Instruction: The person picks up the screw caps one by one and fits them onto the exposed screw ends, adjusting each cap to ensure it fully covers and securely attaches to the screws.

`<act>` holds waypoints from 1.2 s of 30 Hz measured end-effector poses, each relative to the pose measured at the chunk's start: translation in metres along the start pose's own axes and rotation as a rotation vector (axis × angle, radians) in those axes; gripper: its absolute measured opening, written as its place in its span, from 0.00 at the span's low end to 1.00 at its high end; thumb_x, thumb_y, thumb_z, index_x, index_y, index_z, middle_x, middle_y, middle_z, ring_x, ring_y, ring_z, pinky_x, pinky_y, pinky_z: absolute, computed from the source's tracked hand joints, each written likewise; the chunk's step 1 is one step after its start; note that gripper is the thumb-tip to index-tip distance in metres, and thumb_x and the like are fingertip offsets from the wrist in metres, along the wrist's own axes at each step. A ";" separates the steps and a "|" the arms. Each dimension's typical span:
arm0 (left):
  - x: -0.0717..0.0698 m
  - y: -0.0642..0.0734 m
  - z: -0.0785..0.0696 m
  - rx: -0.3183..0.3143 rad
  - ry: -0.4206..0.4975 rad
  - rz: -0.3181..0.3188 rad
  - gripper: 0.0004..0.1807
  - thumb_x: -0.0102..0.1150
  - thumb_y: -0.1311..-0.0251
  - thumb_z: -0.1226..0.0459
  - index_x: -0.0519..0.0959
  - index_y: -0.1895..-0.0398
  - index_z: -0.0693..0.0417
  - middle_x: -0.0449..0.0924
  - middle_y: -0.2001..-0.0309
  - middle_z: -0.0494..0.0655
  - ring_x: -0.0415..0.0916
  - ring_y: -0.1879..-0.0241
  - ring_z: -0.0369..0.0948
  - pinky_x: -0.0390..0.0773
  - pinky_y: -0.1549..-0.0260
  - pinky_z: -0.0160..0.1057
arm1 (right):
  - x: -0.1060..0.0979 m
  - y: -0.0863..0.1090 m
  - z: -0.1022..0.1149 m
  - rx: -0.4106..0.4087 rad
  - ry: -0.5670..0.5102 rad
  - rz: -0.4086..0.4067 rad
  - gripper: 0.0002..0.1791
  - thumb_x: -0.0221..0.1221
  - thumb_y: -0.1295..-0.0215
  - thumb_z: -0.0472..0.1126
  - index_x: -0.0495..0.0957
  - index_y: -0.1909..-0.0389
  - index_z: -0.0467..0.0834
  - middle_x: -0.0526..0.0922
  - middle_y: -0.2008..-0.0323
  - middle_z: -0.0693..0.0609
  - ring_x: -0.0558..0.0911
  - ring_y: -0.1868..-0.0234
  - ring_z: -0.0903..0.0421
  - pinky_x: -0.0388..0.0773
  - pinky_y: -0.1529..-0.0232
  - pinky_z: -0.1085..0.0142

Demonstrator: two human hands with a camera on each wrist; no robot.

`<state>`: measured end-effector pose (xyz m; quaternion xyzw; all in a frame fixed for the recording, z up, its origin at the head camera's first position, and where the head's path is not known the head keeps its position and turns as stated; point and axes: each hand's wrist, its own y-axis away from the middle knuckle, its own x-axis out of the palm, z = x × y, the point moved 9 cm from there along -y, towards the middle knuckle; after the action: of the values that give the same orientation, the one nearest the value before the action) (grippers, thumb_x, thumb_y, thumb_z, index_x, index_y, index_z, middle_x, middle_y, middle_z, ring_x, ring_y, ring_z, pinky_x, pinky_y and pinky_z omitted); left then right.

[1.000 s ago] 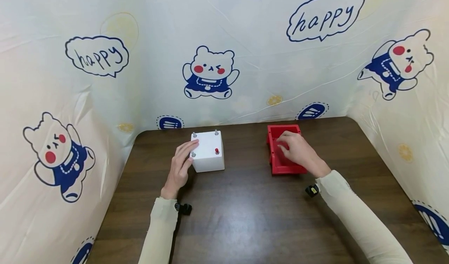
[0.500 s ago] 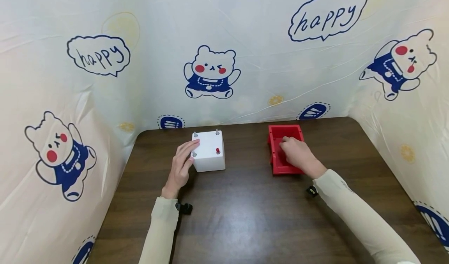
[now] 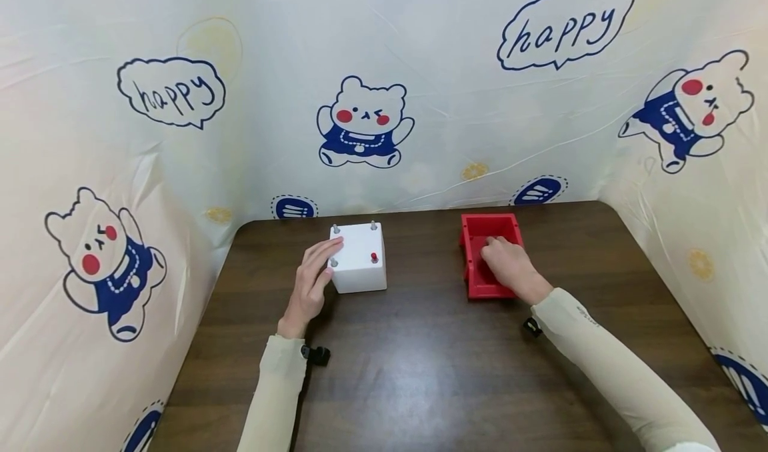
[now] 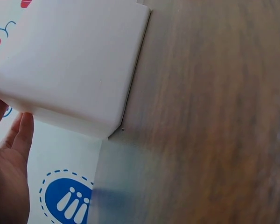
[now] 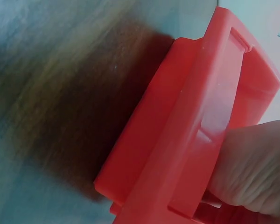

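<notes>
the white box [image 3: 358, 255] is near the far edge of the worktop [image 3: 408, 359]; open room separates it from the red bin [image 3: 470, 270]; left hand [image 3: 308, 289] touches the box, fingers [image 4: 23, 135] released; right hand [image 3: 510, 265] dips into the bin; its grasp i cannot tell

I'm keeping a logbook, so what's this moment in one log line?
left hand: touching white box | right hand: inside red bin | right grip: unclear

Furniture: dark-brown wood-grain bench [image 3: 432, 312]
Backdrop: pale creased sheet [image 3: 447, 125] printed with blue-clad bears [image 3: 363, 144], behind and beside the bench
Light: whitish glare [image 3: 411, 375] on the bench
</notes>
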<state>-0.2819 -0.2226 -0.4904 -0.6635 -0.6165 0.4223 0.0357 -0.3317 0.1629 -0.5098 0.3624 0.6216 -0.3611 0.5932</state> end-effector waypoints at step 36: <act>-0.001 0.001 0.000 -0.005 0.003 -0.007 0.27 0.45 0.25 0.65 0.77 0.26 0.50 0.74 0.24 0.49 0.65 0.24 0.53 0.59 0.25 0.63 | -0.016 -0.005 0.001 0.000 0.038 -0.039 0.09 0.74 0.42 0.30 0.87 0.62 0.38 0.84 0.64 0.40 0.82 0.70 0.48 0.90 0.60 0.49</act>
<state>-0.2810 -0.2241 -0.4906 -0.6619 -0.6201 0.4197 0.0363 -0.3357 0.1595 -0.4937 0.3569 0.6396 -0.3659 0.5741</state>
